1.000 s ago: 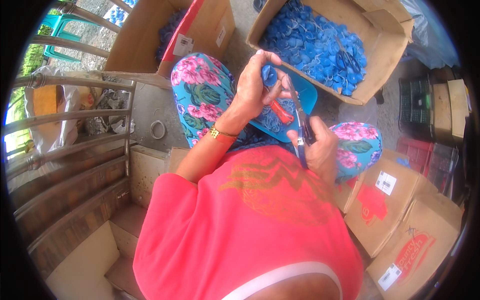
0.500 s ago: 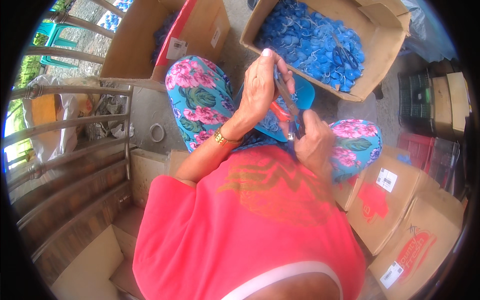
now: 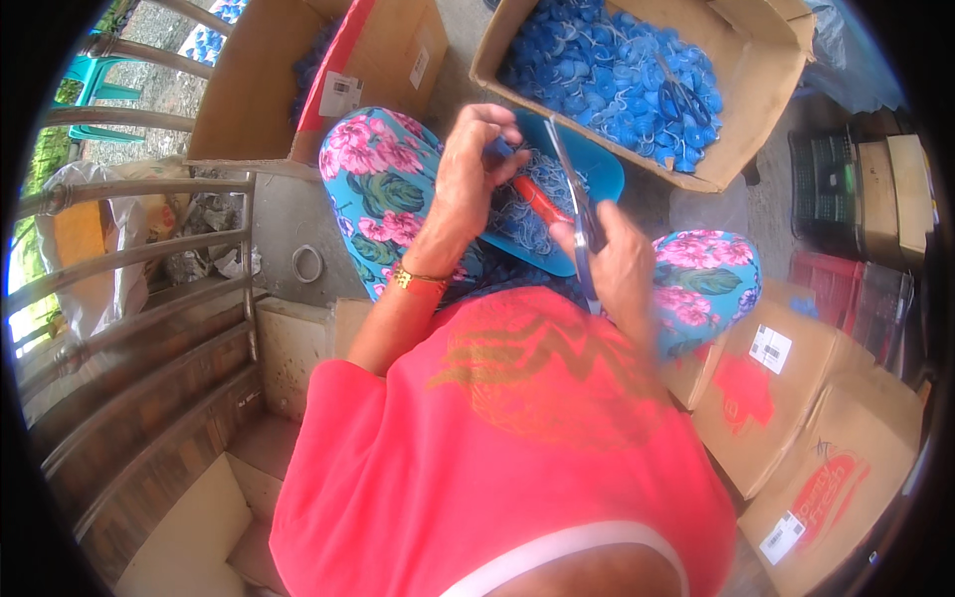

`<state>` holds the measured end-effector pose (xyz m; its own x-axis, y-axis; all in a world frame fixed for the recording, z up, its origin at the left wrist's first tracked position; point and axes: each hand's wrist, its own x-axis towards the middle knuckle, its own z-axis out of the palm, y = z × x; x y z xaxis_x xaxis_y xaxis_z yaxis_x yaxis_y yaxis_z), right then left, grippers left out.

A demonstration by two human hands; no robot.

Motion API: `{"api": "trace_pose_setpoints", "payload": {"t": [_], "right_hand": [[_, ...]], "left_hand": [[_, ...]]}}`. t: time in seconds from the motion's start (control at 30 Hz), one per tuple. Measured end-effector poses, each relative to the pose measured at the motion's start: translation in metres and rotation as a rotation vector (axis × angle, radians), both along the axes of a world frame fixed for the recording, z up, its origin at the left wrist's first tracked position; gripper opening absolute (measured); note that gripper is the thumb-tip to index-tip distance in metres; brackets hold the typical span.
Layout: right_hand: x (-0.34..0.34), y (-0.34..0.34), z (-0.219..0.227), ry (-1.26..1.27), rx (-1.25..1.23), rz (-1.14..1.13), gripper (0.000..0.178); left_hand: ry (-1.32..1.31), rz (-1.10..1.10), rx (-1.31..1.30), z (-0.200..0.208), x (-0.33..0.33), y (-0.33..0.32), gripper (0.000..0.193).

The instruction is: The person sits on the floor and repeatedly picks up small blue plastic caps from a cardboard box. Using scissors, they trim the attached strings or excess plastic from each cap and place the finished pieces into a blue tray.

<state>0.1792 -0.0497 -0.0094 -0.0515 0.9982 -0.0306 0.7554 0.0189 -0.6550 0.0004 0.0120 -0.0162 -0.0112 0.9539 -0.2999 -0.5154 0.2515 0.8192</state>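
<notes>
My left hand (image 3: 473, 164) is closed, pinching a small blue plastic piece (image 3: 497, 148) at its fingertips. In my right hand (image 3: 619, 254) are scissors (image 3: 570, 174) with dark blue handles; their blades point away from me and stand apart from the blue piece. Both hands are over a blue tray (image 3: 602, 169) at my lap, filled with thin pale blue strands (image 3: 527, 224). A red stick-like object (image 3: 540, 199) lies over the tray, close to my right fingers; its near end is hidden.
Beyond the tray stands a cardboard box (image 3: 731, 149) of blue pieces, with another pair of scissors (image 3: 684, 102) on top. A red-edged carton (image 3: 388, 80) stands far left, beside a railing (image 3: 149, 184). Closed cartons (image 3: 786, 388) and plastic crates (image 3: 826, 189) line the right.
My left hand has drawn back to the left, away from the scissors. The scissor blades, partly covered by that hand before, now show fully, and more of the tray is visible.
</notes>
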Motion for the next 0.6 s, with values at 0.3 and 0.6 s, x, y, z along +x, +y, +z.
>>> {"api": "trace_pose_setpoints", "payload": {"t": [0.3, 0.6], "right_hand": [[-0.013, 0.073, -0.068, -0.646, -0.085, 0.267, 0.047], [-0.039, 0.069, -0.082, -0.753, 0.127, 0.323, 0.018]], "left_hand": [[0.35, -0.048, 0.001, -0.021, -0.012, 0.0, 0.024], [0.233, -0.078, -0.01, -0.022, -0.006, 0.001, 0.031]]}}
